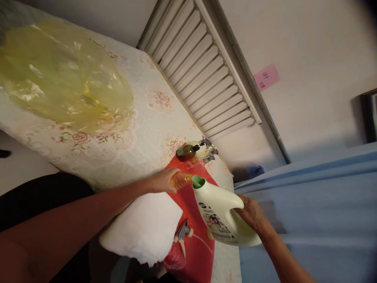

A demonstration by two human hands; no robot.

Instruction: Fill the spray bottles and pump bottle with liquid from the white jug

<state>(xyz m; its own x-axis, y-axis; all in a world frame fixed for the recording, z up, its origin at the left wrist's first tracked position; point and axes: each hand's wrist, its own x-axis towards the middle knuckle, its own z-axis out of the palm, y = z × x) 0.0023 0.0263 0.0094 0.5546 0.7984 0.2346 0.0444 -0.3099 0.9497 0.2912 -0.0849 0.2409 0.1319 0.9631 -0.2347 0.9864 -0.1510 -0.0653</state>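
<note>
My left hand [165, 180] is wrapped round a small clear bottle [182, 180] with amber liquid in it, its neck pointing right. My right hand [250, 212] grips the handle of a large cream jug [213, 208] with a printed label. The jug's green spout [198, 181] is at the mouth of the bottle; whether they touch I cannot tell. Below them, a grey spray trigger [184, 232] with its thin tube lies on a red mat [203, 243]. A dark green bottle [186, 152] with a black top is just above my left hand.
A floral tablecloth [141, 114] covers the table. A puffed yellow plastic bag [64, 74] lies at upper left. More spray tops [209, 151] are near the radiator [203, 67]. A white cloth-like bundle [147, 232] sits at the near side. A blue curtain [318, 204] hangs at right.
</note>
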